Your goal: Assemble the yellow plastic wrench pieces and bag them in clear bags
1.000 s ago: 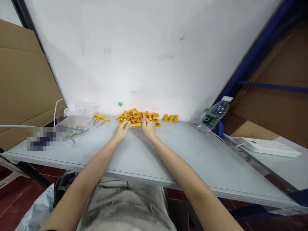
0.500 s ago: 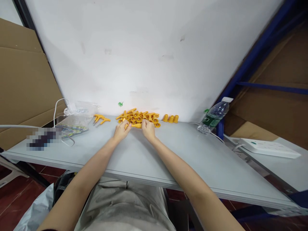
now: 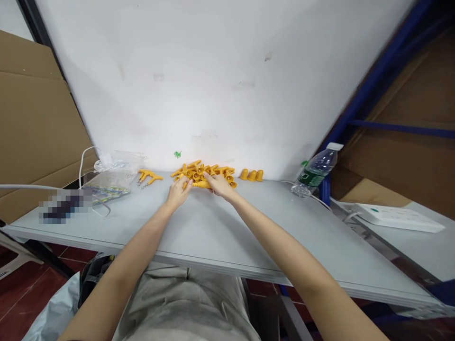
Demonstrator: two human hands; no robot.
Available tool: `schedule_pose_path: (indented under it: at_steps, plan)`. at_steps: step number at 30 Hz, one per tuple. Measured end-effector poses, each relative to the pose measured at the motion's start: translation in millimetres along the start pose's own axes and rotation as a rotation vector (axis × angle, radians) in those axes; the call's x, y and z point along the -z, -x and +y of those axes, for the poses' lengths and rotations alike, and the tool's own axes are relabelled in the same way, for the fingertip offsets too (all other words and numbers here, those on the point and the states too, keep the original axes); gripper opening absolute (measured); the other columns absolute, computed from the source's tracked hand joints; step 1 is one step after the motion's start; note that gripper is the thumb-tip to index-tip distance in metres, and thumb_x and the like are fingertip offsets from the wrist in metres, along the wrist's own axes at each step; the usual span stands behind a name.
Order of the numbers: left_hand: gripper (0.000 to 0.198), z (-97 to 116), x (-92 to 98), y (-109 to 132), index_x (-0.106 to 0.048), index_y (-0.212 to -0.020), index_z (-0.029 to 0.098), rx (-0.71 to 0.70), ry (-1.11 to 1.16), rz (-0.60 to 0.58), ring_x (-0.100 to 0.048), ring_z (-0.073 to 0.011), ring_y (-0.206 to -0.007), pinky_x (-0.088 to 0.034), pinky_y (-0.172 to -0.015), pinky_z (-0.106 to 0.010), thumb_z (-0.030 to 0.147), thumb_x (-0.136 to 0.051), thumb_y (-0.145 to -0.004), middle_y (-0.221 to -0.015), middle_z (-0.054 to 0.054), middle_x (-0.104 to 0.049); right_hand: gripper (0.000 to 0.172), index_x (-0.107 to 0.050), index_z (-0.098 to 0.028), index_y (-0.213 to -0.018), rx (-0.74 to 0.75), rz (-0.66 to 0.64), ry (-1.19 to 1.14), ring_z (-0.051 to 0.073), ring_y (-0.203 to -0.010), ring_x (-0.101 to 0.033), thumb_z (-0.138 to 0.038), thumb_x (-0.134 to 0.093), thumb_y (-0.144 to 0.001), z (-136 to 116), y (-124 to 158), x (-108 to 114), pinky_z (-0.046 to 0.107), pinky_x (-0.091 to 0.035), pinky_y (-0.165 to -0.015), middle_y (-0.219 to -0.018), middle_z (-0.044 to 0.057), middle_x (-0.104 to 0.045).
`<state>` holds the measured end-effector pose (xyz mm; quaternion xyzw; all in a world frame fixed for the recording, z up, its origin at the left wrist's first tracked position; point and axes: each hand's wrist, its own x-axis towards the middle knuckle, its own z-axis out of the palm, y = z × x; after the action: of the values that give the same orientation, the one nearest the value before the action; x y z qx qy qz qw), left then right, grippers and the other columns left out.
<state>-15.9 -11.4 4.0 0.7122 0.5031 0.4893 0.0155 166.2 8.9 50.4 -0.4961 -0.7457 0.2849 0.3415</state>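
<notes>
Both my hands are at the front of a heap of yellow plastic pieces near the wall. My left hand [image 3: 177, 193] is closed around one end of a yellow corkscrew [image 3: 199, 184], which lies sideways between my hands. The fingers of my right hand [image 3: 219, 185] wrap over its other end and hide part of it. Behind them, the heap [image 3: 213, 169] mixes T-shaped handles and hollow bell-shaped cups. Left of the heap lie a few corkscrews [image 3: 151, 177] with bare metal spirals. Three yellow bell-shaped cups [image 3: 252, 175] stand in a row to the right.
The grey table [image 3: 213, 232] meets a white wall [image 3: 220, 85]. At left are a clear plastic bag [image 3: 110, 182], a white cable [image 3: 81, 166] and a blurred dark object [image 3: 64, 207]. A water bottle [image 3: 314, 173] leans at right, near a white power strip [image 3: 398, 218].
My right hand has turned and its fingers have shifted left along the corkscrew. My left hand stays nearly in place. The heap and the three cups look the same.
</notes>
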Motion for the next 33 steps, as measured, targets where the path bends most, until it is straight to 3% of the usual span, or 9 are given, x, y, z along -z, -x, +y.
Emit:
schedule_pose_path:
  at_steps: [4, 6, 8, 13, 22, 25, 29, 31, 33]
  plan:
    - [0.033, 1, 3.3, -2, -0.047, -0.070, 0.022, 0.081, 0.066, -0.048, -0.051, -0.0151, -0.060, -0.038, -0.061, -0.027, 0.043, -0.040, -0.094, -0.062, 0.001, -0.052, 0.044, -0.054, -0.020, -0.078, 0.461, 0.233, 0.217, 0.017, -0.064, -0.055, -0.056, -0.035, -0.093, 4, 6, 2, 0.028, -0.038, -0.061, -0.075, 0.006, -0.063]
    - [0.035, 3, 3.9, -2, -0.048, -0.070, 0.022, 0.085, 0.077, -0.064, -0.050, -0.0145, -0.058, -0.038, -0.060, -0.026, 0.045, -0.039, -0.095, -0.061, 0.001, -0.051, 0.041, -0.054, -0.020, -0.076, 0.579, 0.242, 0.339, 0.018, -0.065, -0.055, -0.051, -0.034, -0.095, 9, 5, -2, 0.028, -0.036, -0.061, -0.074, 0.007, -0.063]
    - [0.036, 3, 4.3, -1, -0.049, -0.070, 0.021, 0.072, 0.066, -0.061, -0.050, -0.0145, -0.059, -0.038, -0.061, -0.026, 0.046, -0.038, -0.095, -0.062, 0.001, -0.052, 0.043, -0.051, -0.020, -0.068, 0.594, 0.245, 0.415, 0.017, -0.061, -0.053, -0.044, -0.030, -0.097, 12, 2, -8, 0.028, -0.033, -0.058, -0.065, 0.007, -0.060]
    - [0.036, 0, 4.6, -1, -0.051, -0.072, 0.021, 0.019, -0.023, -0.008, -0.056, -0.0170, -0.069, -0.040, -0.066, -0.027, 0.045, -0.037, -0.095, -0.066, -0.001, -0.055, 0.044, -0.045, -0.021, -0.058, 0.425, 0.311, 0.429, 0.016, -0.053, -0.047, -0.036, -0.030, -0.096, 6, -2, -21, 0.028, -0.030, -0.057, -0.055, 0.004, -0.054]
    - [0.038, 2, 0.7, 2, -0.057, -0.079, 0.021, -0.023, -0.122, 0.120, -0.056, -0.0175, -0.072, -0.041, -0.068, -0.028, 0.045, -0.034, -0.096, -0.072, -0.004, -0.057, 0.044, -0.030, -0.024, -0.047, 0.189, 0.199, 0.238, 0.015, -0.049, -0.044, -0.026, -0.039, -0.090, -24, -6, -7, 0.029, -0.032, -0.057, -0.043, 0.001, -0.040]
    - [0.038, 4, 0.2, 4, -0.056, -0.077, 0.021, -0.048, -0.134, 0.140, -0.055, -0.0182, -0.072, -0.041, -0.068, -0.029, 0.045, -0.034, -0.096, -0.072, -0.004, -0.055, 0.044, -0.032, -0.023, -0.046, 0.004, 0.080, 0.128, 0.014, -0.045, -0.041, -0.024, -0.043, -0.088, -32, -5, -2, 0.029, -0.033, -0.053, -0.042, 0.000, -0.040]
    - [0.041, 6, 0.1, 4, -0.056, -0.076, 0.021, -0.054, -0.132, 0.131, -0.055, -0.0182, -0.073, -0.041, -0.068, -0.029, 0.047, -0.033, -0.096, -0.072, -0.005, -0.054, 0.043, -0.041, -0.022, -0.048, -0.252, -0.160, -0.103, 0.011, -0.035, -0.031, -0.034, -0.046, -0.089, -36, -4, 4, 0.028, -0.025, -0.041, -0.040, 0.000, -0.043]
    - [0.042, 6, 0.8, 3, -0.055, -0.075, 0.021, -0.028, -0.110, 0.113, -0.055, -0.0179, -0.072, -0.041, -0.068, -0.029, 0.049, -0.032, -0.096, -0.071, -0.004, -0.054, 0.043, -0.044, -0.022, -0.050, -0.306, -0.242, -0.165, 0.009, -0.033, -0.026, -0.041, -0.049, -0.088, -35, -5, 6, 0.027, -0.022, -0.038, -0.039, 0.000, -0.043]
    - [0.043, 5, 1.8, 0, -0.054, -0.074, 0.022, 0.016, -0.072, 0.080, -0.055, -0.0174, -0.069, -0.040, -0.065, -0.029, 0.050, -0.031, -0.097, -0.067, -0.003, -0.052, 0.043, -0.047, -0.021, -0.053, -0.257, -0.269, -0.207, 0.010, -0.035, -0.030, -0.048, -0.051, -0.087, -31, -7, 7, 0.026, -0.024, -0.037, -0.042, 0.001, -0.046]
